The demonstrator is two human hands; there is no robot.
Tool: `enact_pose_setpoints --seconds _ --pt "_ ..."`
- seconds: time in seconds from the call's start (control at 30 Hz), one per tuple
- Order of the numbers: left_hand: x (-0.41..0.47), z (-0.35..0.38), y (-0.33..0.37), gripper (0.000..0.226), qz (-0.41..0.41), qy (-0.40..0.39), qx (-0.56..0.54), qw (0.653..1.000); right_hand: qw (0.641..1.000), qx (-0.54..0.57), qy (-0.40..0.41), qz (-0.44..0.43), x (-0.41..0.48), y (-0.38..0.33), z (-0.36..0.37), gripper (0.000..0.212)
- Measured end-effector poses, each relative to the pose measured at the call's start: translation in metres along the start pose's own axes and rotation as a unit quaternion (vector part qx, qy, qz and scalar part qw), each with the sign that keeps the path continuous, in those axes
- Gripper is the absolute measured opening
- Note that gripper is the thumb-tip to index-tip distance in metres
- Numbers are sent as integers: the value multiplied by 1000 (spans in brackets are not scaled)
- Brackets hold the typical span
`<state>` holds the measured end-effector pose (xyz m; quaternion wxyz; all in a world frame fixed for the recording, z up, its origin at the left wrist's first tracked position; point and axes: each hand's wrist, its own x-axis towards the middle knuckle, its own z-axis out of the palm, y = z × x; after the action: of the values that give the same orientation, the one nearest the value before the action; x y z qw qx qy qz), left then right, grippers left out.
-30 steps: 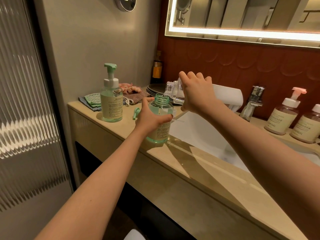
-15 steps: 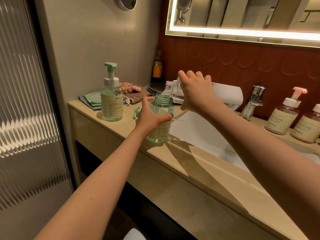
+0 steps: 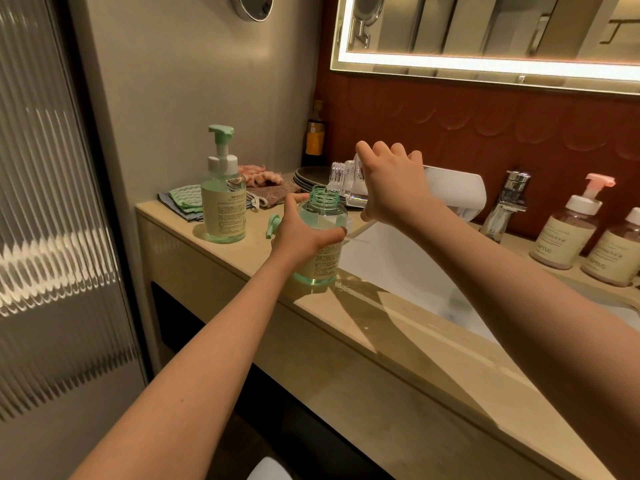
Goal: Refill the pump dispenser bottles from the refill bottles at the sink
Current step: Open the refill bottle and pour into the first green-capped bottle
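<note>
The left hand grips the green bottle standing on the desk, and the right hand holds the refill bottle tipped sideways, mouth just above its open neck

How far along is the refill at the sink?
Done: the green pump is off and lies on the counter, so the green bottle is open. In hand: the left hand grips that bottle while the right hand tips the clear refill bottle at its mouth. Left: finish pouring and refit the pump. The pink-pump bottle by the tap has its pump on; whether it was refilled is unclear.
</note>
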<state>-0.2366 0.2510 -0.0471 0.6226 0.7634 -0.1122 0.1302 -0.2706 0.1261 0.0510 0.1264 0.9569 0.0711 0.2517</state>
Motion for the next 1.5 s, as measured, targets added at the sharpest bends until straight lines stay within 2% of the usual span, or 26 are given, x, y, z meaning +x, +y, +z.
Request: enact_pose_setpoints --seconds 1.5 --pt "-4 -1 6 74 4 -1 -2 1000 1000 -2 5 1 2 1 3 85"
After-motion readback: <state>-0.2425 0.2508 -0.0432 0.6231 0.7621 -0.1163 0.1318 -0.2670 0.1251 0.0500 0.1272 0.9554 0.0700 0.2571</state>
